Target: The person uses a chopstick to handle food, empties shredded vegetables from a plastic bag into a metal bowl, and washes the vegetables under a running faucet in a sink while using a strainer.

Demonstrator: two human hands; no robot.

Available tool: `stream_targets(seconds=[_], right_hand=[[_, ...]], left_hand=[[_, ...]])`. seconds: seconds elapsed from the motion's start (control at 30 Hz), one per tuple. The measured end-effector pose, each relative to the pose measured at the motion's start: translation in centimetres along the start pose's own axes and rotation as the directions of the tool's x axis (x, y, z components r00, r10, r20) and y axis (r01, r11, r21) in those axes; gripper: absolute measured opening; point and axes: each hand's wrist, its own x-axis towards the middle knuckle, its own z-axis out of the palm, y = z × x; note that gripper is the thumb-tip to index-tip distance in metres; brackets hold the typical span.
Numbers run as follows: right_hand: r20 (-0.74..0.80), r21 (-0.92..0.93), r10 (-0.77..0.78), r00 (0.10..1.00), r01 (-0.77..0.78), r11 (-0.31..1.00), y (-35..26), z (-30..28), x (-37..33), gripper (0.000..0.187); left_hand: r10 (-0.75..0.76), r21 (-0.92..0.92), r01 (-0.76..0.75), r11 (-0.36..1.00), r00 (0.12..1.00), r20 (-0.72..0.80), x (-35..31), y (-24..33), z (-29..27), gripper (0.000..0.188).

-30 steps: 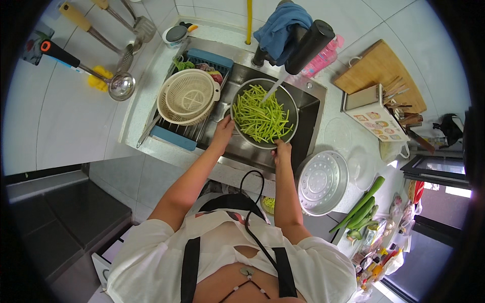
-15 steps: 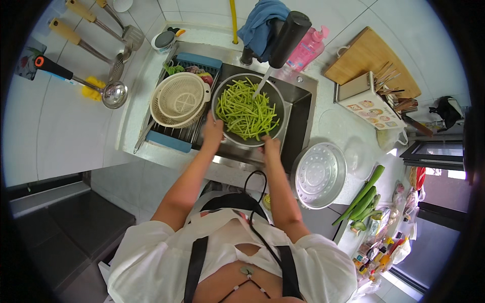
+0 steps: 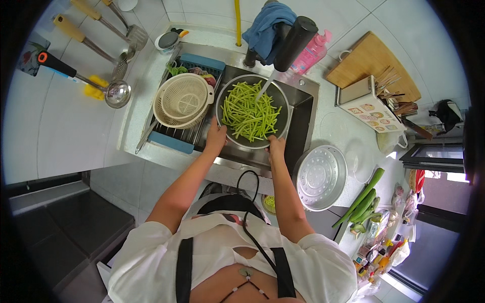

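Note:
A round metal bowl [image 3: 281, 95] with a dark inside is held over the sink, full of cut green bean pieces [image 3: 250, 112]. My left hand [image 3: 216, 137] grips its rim at the near left. At the near right, my right hand [image 3: 276, 146] closes on the same rim. Both thumbs are near the edge, and the fingers underneath are mostly hidden. Water [image 3: 264, 85] runs from the black faucet [image 3: 295, 44] down onto the beans.
Left of the bowl, cream plastic colanders [image 3: 206, 107] sit on a drying rack [image 3: 172, 143]. A perforated metal steamer [image 3: 322, 177] stands right of the sink [image 3: 302, 113]. Behind are a pink soap bottle [image 3: 310, 53], blue cloth [image 3: 267, 29], cutting board [image 3: 371, 65] and utensil holder [image 3: 371, 108].
The whole view has shifted slightly. My hands still hold the bowl of beans under the running water, with little change in its place.

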Motion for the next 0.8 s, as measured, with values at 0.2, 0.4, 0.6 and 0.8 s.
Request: stream_targets(seconds=[0.2,0.4,0.6,0.8], right_hand=[[-0.004,-0.066,-0.022,1.000,0.022,0.998,1.6,0.1,0.1,0.022],[0.015,0.119,0.020,1.000,-0.021,0.993,2.3,0.0,0.6,0.019],[-0.044,-0.218,-0.038,0.998,0.028,0.976,3.0,-1.3,2.6,0.022],[0.018,-0.410,-0.215,0.976,0.204,0.889,-1.0,-3.1,4.5,0.034]], left_hand=[[-0.095,0.193,0.103,0.976,0.994,-0.053,0.7,-2.1,-0.2,0.039],[0.049,0.166,-0.052,0.985,0.999,0.024,-1.2,-0.5,0.1,0.041],[-0.072,0.041,0.071,0.997,0.997,0.025,1.0,-4.9,0.3,0.037],[-0.246,-0.094,0.253,0.963,0.966,0.084,0.2,-7.1,-1.0,0.034]])
